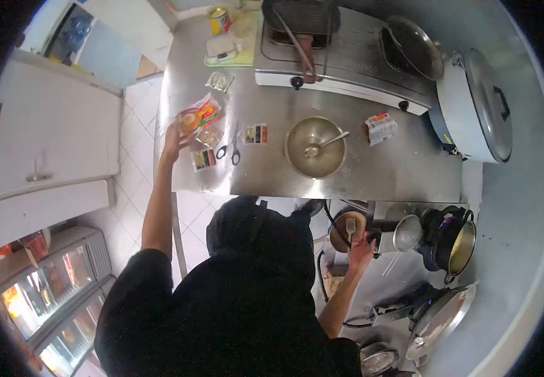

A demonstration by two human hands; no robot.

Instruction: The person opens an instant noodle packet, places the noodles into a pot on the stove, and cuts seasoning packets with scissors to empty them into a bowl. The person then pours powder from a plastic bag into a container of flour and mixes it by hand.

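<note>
The metal bowl (297, 147) sits on the steel desk (265, 169) with a spoon (334, 139) resting in it, and from here I can place everything else by it. Well to the left of the bowl, the person's left hand (172, 143) reaches in from the desk's edge, its fingers partly extended at the near-left side of a colourful packet (208, 112); they seem to be touching it, but I can't tell whether they grip it. Between that packet and the bowl lie a pair of scissors (235, 155) and, closer to the bowl, a small labelled packet (257, 134). A second labelled packet (204, 160) rests left of the bowl too, past the scissors, with a little clear packet (210, 137) just beyond it. On the person's side of the bowl and off to its right, past the desk's near edge, the right hand (362, 248) is partly curled beside a fork (351, 226), tines pointing toward the desk; I can't make out whether the fingers are closed on the handle. A strainer (407, 234) lies farther right of the bowl than that hand. To the bowl's right on the desktop is a crumpled white-and-red packet (382, 129), while the stove (347, 75) stands beyond the bowl.
</note>
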